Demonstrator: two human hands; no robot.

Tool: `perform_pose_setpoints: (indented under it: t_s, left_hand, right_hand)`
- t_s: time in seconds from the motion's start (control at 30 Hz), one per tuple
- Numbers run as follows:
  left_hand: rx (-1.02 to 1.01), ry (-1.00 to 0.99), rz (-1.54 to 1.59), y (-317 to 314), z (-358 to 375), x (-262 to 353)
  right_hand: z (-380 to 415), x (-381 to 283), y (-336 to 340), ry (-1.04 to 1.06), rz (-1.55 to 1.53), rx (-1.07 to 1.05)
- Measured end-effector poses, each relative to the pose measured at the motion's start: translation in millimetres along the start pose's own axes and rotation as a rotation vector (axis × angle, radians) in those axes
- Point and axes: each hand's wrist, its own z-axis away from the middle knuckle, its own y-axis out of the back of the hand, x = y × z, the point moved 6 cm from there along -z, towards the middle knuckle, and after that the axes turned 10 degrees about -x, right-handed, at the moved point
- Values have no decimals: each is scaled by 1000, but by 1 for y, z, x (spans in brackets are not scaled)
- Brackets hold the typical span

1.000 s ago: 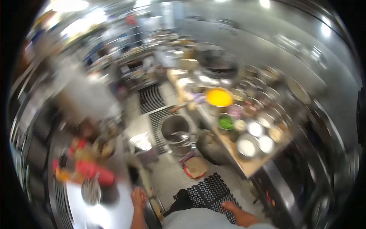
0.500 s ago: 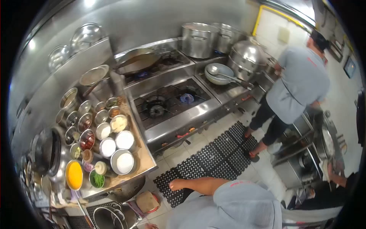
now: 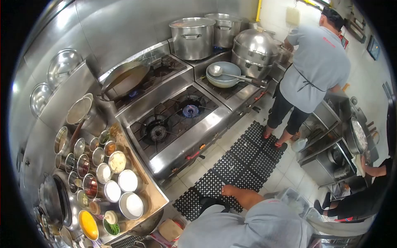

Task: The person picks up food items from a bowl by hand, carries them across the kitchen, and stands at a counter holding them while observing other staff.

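Note:
My right hand [image 3: 228, 190] hangs over the black rubber mat [image 3: 215, 175], its forearm bent in front of my grey shirt. The fingers look curled in, and nothing shows in them. My left hand is out of sight. In front stands the steel stove; its front right burner [image 3: 190, 110] has a blue flame, and the front left burner [image 3: 158, 133] shows none. A wok [image 3: 126, 80] sits on the back burner. Left of the stove, a counter holds several steel containers, among them a yellow liquid [image 3: 88, 225], chopped greens [image 3: 111, 228] and a white powder [image 3: 132, 206].
A ladle [image 3: 216, 71] rests in a pale wok [image 3: 225, 82] on the right burner. Stockpots [image 3: 192, 39] and a domed steamer [image 3: 255, 51] stand behind. A co-worker [image 3: 310, 66] stands on the right, back turned. Another person's hand [image 3: 364, 166] is near a pan [image 3: 356, 134].
My view has shifted, so the stove and counter sit further left and lower. My right hand has moved right and slightly up in the picture. Fingertips at the bottom edge have gone from view.

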Motion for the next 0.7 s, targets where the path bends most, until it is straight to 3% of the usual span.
perform_pose_setpoints:
  t_s: [0.03,0.1,0.23,0.3,0.43,0.53,0.57,0.63,0.7]
  left_hand:
    - [-2,5,2,-5,-2,1]
    - [-8,9,-1,-15,-6,4]
    - [-11,10,7,-31,-11,7]
    - [-4,18,24,-39,-11,6]
    - [-2,28,48,-47,-13,2]
    - [0,27,69,-48,-13,-5]
    - [0,21,86,-44,-12,-8]
    - [-10,-13,155,-35,-9,-23]
    - [-65,-140,266,-25,-1,-47]
  right_hand:
    - [-3,0,0,-1,-5,-8]
    - [-6,-18,14,135,15,183]
    - [-36,-49,33,225,82,129]
    - [-43,-59,44,224,-174,151]
    - [-59,-73,62,335,-132,128]
    - [-59,-68,70,269,-119,115]
    - [-55,-67,74,275,-110,104]
    - [-33,-74,79,149,144,-188]
    - [-123,-24,29,550,365,97]
